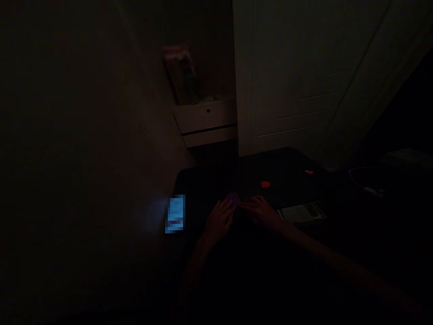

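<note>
In the dim light a small, flat purple piece (233,198), perhaps paper, lies between my two hands on the dark table. My left hand (219,219) has its fingers over the piece's left and lower edge, holding it against the surface. At its right edge my right hand (259,211) is closed, fingertips pinched together on the piece. Beyond my right hand sits a small orange-red piece (265,184), crinkled or folded. Another orange-red piece (309,171) is farther right. Fine detail of the fingers is lost in the dark.
A lit phone screen (176,214) glows at the table's left edge, by the wall. Beside my right forearm lies a flat printed packet or sheet (302,212). A pale cable (358,176) curves at the right. Behind stand drawers (209,119) with a box (179,72) on top.
</note>
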{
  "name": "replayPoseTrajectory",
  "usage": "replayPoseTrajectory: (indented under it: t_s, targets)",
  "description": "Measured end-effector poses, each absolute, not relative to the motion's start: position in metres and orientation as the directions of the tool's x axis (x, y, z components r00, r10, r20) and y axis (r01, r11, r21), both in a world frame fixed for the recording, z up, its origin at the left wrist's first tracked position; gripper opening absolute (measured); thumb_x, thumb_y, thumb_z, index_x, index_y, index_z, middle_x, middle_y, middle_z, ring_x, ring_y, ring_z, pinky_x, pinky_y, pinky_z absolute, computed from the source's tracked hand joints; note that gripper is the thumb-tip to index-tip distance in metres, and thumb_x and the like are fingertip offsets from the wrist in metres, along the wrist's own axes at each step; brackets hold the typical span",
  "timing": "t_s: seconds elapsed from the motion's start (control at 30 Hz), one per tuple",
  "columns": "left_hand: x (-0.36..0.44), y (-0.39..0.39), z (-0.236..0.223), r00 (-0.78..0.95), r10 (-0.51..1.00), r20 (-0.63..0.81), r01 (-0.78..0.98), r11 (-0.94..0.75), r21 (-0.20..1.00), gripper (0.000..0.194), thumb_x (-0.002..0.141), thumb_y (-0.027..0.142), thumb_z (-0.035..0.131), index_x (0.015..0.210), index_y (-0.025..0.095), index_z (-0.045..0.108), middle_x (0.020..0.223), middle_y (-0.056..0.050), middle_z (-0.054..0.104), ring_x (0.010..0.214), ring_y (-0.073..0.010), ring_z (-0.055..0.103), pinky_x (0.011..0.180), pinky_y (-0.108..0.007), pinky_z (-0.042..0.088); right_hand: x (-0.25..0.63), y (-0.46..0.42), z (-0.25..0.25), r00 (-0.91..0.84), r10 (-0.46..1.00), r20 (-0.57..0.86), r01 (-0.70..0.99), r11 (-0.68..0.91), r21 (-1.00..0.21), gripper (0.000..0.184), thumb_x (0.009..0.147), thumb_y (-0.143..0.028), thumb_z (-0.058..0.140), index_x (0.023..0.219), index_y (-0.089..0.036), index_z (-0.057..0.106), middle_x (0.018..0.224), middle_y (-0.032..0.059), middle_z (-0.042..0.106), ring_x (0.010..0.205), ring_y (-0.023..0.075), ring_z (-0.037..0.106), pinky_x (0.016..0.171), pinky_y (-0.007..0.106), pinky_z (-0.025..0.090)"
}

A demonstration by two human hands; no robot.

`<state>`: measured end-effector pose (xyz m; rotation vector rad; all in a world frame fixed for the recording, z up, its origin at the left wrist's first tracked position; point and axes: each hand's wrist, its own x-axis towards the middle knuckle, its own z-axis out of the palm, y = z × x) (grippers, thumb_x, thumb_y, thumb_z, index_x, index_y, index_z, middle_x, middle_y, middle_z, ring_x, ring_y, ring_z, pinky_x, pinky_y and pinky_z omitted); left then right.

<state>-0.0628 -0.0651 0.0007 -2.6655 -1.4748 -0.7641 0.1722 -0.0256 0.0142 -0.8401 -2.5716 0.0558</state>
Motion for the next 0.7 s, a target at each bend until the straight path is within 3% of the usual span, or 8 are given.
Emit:
replayPoseTrajectory:
  t_s: [0.1, 0.27, 0.43, 0.7]
  targets:
    - [-0.062, -0.066, 0.001, 0.439, 0.801, 0.406, 0.802, -0.553, 0.224, 0.039, 0.099, 0.017, 0.050, 0.136, 0.026, 0.062, 0.149, -0.006, 0.057, 0.144, -0.0230, 0.048, 0.123, -0.055, 0.036, 0.172, -0.023, 0.011, -0.707, 0.592, 0.388, 0.565, 0.802, -0.194, 0.059, 0.090, -0.006, 0.053, 0.146, -0.025, 0.055, 0.129, 0.0098, 0.071, 0.118, 0.0269, 0.059, 0.099, 0.047, 0.041]
    - [-0.060, -0.067, 0.000, 0.406, 0.822, 0.399, 0.797, -0.532, 0.285, 0.040, 0.101, 0.019, 0.048, 0.139, 0.024, 0.058, 0.150, -0.006, 0.057, 0.145, -0.0228, 0.047, 0.124, -0.054, 0.034, 0.163, -0.022, 0.012, -0.713, 0.603, 0.357, 0.614, 0.783, -0.097, 0.057, 0.094, -0.011, 0.054, 0.150, -0.021, 0.050, 0.123, 0.0130, 0.069, 0.112, 0.0287, 0.058, 0.097, 0.046, 0.040]
    - [-0.059, -0.067, -0.002, 0.272, 0.872, 0.406, 0.819, -0.432, 0.378, 0.042, 0.099, 0.024, 0.053, 0.141, 0.019, 0.054, 0.148, -0.011, 0.058, 0.142, -0.0263, 0.051, 0.119, -0.052, 0.042, 0.155, -0.025, 0.018, -0.711, 0.613, 0.345, 0.648, 0.761, -0.018, 0.047, 0.096, -0.015, 0.056, 0.142, -0.025, 0.058, 0.121, 0.0128, 0.066, 0.111, 0.0288, 0.056, 0.097, 0.046, 0.039]
    - [-0.056, -0.066, -0.002, 0.285, 0.858, 0.427, 0.808, -0.455, 0.376, 0.044, 0.098, 0.023, 0.055, 0.142, 0.021, 0.054, 0.147, -0.009, 0.060, 0.138, -0.0230, 0.054, 0.122, -0.052, 0.038, 0.151, -0.030, 0.023, -0.700, 0.626, 0.342, 0.676, 0.736, 0.037, 0.034, 0.097, -0.019, 0.057, 0.130, -0.022, 0.065, 0.120, 0.0136, 0.068, 0.109, 0.0294, 0.059, 0.097, 0.048, 0.037]
